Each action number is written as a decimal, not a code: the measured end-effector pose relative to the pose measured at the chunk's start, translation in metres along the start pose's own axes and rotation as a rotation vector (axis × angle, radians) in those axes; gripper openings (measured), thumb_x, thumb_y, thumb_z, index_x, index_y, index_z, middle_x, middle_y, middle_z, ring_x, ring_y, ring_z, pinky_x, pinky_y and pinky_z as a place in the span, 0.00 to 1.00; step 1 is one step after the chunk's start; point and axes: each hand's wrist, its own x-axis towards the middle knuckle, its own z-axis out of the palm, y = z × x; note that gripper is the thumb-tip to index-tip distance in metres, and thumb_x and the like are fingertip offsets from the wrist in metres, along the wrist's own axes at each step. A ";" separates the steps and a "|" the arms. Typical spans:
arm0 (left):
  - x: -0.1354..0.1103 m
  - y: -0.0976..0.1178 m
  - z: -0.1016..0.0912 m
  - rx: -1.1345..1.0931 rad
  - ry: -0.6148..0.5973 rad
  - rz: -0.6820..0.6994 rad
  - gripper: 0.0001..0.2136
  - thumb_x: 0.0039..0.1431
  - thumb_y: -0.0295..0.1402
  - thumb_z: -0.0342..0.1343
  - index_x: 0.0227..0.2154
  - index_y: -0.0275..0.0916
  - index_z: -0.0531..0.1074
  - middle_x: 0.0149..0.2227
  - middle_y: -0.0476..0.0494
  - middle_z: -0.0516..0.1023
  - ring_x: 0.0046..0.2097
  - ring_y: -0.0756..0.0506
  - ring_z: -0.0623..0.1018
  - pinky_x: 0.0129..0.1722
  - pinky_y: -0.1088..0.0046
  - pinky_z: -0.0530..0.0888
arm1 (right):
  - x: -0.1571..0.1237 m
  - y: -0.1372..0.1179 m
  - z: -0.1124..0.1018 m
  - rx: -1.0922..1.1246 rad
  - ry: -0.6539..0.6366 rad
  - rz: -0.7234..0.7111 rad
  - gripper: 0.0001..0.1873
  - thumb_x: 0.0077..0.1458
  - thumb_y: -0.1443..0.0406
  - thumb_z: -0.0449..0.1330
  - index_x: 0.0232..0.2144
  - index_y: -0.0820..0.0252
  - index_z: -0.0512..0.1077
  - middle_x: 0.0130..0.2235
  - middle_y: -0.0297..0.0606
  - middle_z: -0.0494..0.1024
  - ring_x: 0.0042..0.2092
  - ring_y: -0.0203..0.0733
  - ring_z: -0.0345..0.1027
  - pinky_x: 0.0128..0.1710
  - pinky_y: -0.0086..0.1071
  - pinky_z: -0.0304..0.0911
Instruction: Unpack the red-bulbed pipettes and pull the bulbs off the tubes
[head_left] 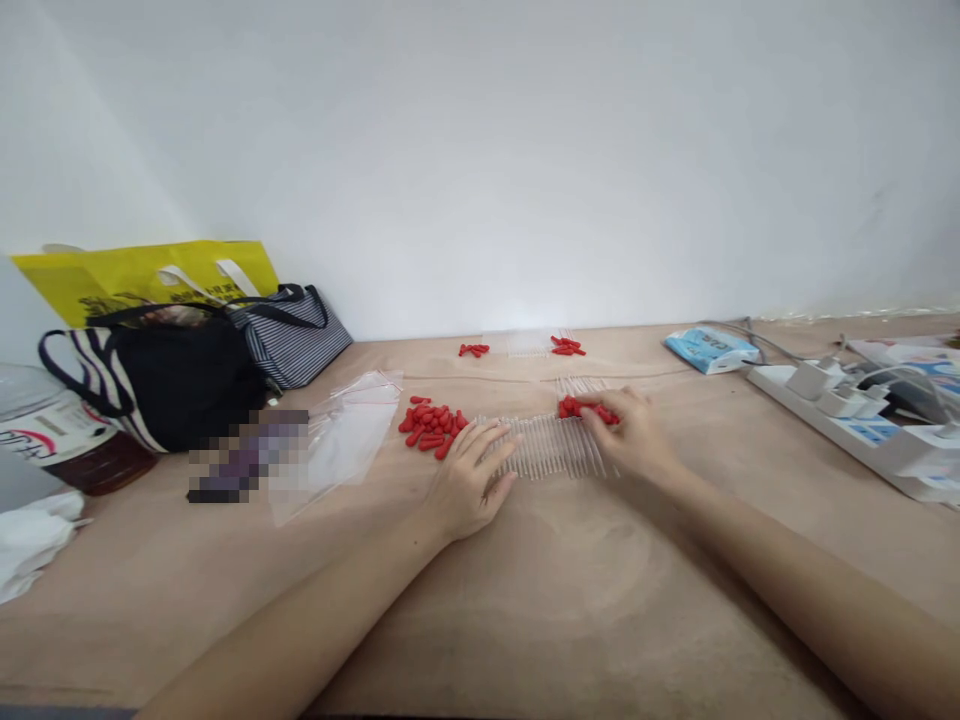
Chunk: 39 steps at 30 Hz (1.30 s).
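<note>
A row of thin clear tubes (546,447) lies side by side on the table in front of me. My left hand (472,475) rests over the row's left end, fingers stretched out and slightly apart. At the row's upper right, my right hand (630,432) has its thumb and fingers closed around small red rubber bulbs (574,407); which of them it grips is partly hidden. More clear tubes (583,384) stick out behind those bulbs. A loose pile of red rubber bulbs (431,425) sits just left of my left hand.
Farther back lie two small red groups (474,350) near a clear bag (525,342). Clear plastic bags (352,425) spread on the left, by a black bag (187,375), a striped bag (296,340) and a bottle (97,460). A power strip (832,420) and blue packet (711,349) are at right.
</note>
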 end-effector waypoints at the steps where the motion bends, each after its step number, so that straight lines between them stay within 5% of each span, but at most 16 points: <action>1: 0.001 0.000 0.000 0.033 0.009 -0.006 0.19 0.56 0.31 0.48 0.52 0.39 0.60 0.52 0.38 0.65 0.56 0.42 0.61 0.54 0.57 0.58 | -0.005 -0.004 0.002 0.048 -0.035 -0.074 0.12 0.52 0.64 0.51 0.36 0.53 0.72 0.35 0.34 0.76 0.35 0.40 0.63 0.38 0.36 0.48; 5: 0.006 0.000 0.004 0.127 0.022 -0.021 0.17 0.58 0.32 0.47 0.50 0.39 0.62 0.52 0.40 0.67 0.55 0.42 0.63 0.55 0.54 0.53 | -0.023 -0.021 0.011 0.179 -0.110 -0.249 0.10 0.53 0.66 0.52 0.35 0.54 0.72 0.35 0.34 0.76 0.34 0.39 0.62 0.38 0.36 0.49; 12: 0.012 0.002 0.010 0.101 -0.004 -0.030 0.09 0.59 0.32 0.46 0.29 0.41 0.71 0.28 0.50 0.76 0.33 0.48 0.71 0.49 0.59 0.57 | -0.029 -0.033 0.017 0.145 -0.111 -0.294 0.10 0.54 0.64 0.53 0.38 0.54 0.71 0.36 0.35 0.76 0.35 0.38 0.61 0.39 0.36 0.48; 19: 0.010 0.001 0.008 0.128 -0.001 0.011 0.10 0.59 0.32 0.46 0.27 0.39 0.70 0.25 0.49 0.74 0.29 0.49 0.66 0.34 0.66 0.57 | -0.030 -0.037 0.028 -0.030 0.046 -0.406 0.09 0.54 0.62 0.53 0.30 0.55 0.73 0.25 0.32 0.73 0.31 0.36 0.57 0.40 0.37 0.44; 31: 0.006 0.004 0.009 0.103 0.037 0.050 0.09 0.58 0.29 0.47 0.25 0.38 0.70 0.23 0.50 0.73 0.26 0.50 0.64 0.31 0.69 0.55 | -0.033 -0.037 0.022 -0.055 0.010 -0.467 0.09 0.54 0.65 0.52 0.26 0.57 0.71 0.22 0.32 0.69 0.31 0.36 0.55 0.42 0.38 0.44; 35: 0.001 -0.005 0.002 0.122 0.046 0.000 0.09 0.57 0.29 0.47 0.24 0.38 0.70 0.24 0.49 0.73 0.27 0.50 0.65 0.31 0.69 0.57 | -0.033 -0.021 0.013 -0.071 0.021 -0.418 0.10 0.54 0.66 0.52 0.25 0.57 0.71 0.23 0.32 0.70 0.32 0.36 0.58 0.45 0.39 0.44; 39: -0.005 -0.017 -0.003 0.141 0.075 -0.143 0.11 0.60 0.32 0.44 0.28 0.37 0.71 0.25 0.47 0.72 0.29 0.48 0.67 0.30 0.70 0.60 | -0.026 0.005 -0.001 -0.101 0.102 -0.214 0.10 0.54 0.62 0.52 0.27 0.56 0.72 0.28 0.34 0.73 0.33 0.37 0.62 0.42 0.37 0.47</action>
